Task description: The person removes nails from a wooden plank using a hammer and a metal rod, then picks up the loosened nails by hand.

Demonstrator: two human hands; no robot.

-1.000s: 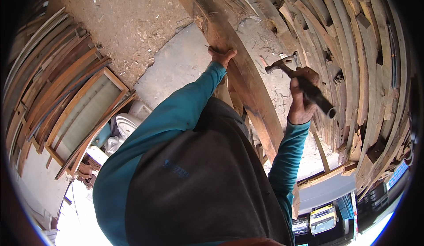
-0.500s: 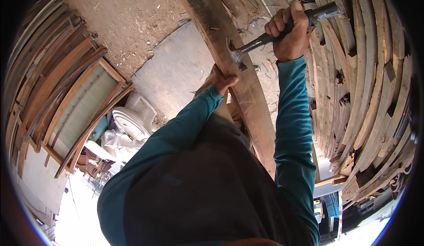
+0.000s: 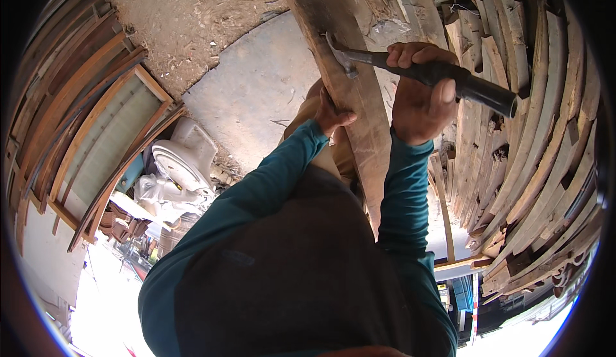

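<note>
A claw hammer (image 3: 468,85) with a dark handle is held in my right hand (image 3: 423,100), whose fingers wrap round the grip. Its metal head lies against the upper face of a long wooden plank (image 3: 367,126), with the claw pointing toward the plank's left edge. Whether the claw has hold of a nail is too small to tell. My left hand (image 3: 332,114) clasps that left edge just below the hammer head, thumb on top and the other fingers partly hidden. The plank slants from the far side down beside my legs.
Tall stacks of old timber (image 3: 539,145) fill the right side. Wooden frames (image 3: 106,139) lean at the left, near a white washbasin (image 3: 186,158) and plastic bags (image 3: 163,196). A grey sheet (image 3: 263,68) covers part of the dirt floor (image 3: 179,17).
My right hand has come nearer to me, tilting the hammer so its handle end now points right and toward me. My left hand keeps its hold on the plank.
</note>
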